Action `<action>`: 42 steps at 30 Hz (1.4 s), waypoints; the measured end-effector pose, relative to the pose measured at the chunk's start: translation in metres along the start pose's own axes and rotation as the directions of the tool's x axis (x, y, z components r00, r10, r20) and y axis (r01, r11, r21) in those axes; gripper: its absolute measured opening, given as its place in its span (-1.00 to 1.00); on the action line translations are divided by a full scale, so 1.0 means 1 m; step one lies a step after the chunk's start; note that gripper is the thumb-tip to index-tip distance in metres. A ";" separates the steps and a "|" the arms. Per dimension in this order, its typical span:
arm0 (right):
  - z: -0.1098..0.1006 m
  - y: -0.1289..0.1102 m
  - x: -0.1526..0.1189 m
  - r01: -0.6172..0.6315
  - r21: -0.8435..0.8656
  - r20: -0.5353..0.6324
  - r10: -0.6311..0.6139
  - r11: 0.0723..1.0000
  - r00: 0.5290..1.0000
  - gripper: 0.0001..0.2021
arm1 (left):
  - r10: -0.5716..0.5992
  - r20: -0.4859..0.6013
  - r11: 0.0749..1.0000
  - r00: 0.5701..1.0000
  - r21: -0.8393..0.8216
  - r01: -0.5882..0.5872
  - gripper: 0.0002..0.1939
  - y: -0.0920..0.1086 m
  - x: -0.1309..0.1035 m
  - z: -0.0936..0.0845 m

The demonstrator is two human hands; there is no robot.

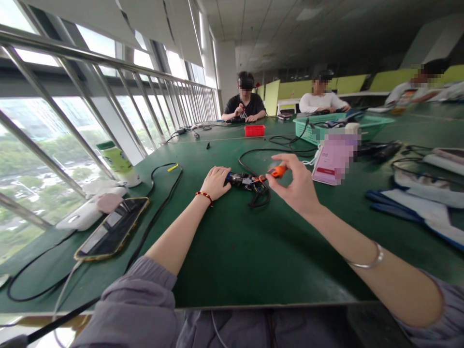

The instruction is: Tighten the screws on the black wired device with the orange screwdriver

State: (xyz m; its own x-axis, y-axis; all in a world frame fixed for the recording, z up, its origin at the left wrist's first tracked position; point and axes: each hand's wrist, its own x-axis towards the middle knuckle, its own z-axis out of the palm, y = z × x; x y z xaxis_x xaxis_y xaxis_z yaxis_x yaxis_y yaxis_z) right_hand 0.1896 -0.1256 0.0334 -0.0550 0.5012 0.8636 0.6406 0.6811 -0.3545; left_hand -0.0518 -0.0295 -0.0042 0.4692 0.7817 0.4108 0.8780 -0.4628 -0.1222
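Near the middle of the green table lies a small dark device [241, 181] with a blue end, exposed parts and thin wires at its right side. My left hand [216, 182] rests on the table with its fingers closed round the device's left end. My right hand [295, 183] pinches an orange-handled tool [276, 172] between thumb and fingers. The tool points left, its tip at the wires on the device's right end; whether it touches them is too small to tell. A coil of black cable [260, 199] lies just below.
A phone [112, 229], a white power bank [78, 216] and a green cup [118, 163] are at left. A pink-screened phone [331, 162], green basket [373, 124] and gloves [420, 208] sit at right. Behind the red box [254, 130], several people sit. Black cables cross the table.
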 end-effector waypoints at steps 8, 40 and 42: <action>0.000 0.000 0.000 -0.031 -0.046 0.019 0.032 0.998 0.999 -0.73 | 0.049 -0.009 0.993 0.999 0.107 -0.048 -0.49 0.001 0.001 -0.004; 0.000 0.004 0.002 -0.116 -0.020 -0.024 0.116 0.993 0.993 -0.69 | 0.022 0.036 0.998 0.999 0.065 -0.024 -0.56 0.004 0.002 -0.001; 0.000 0.004 0.002 -0.148 -0.072 0.000 0.148 0.986 0.989 -0.77 | 0.021 0.041 0.997 0.999 0.068 -0.023 -0.56 0.005 0.002 -0.002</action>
State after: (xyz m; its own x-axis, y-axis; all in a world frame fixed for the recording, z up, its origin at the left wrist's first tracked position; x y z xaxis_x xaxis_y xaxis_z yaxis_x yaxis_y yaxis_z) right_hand 0.1921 -0.1216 0.0336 0.0408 0.5964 0.8017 0.6955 0.5591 -0.4513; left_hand -0.0468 -0.0307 -0.0023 0.4907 0.7885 0.3708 0.8712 -0.4514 -0.1931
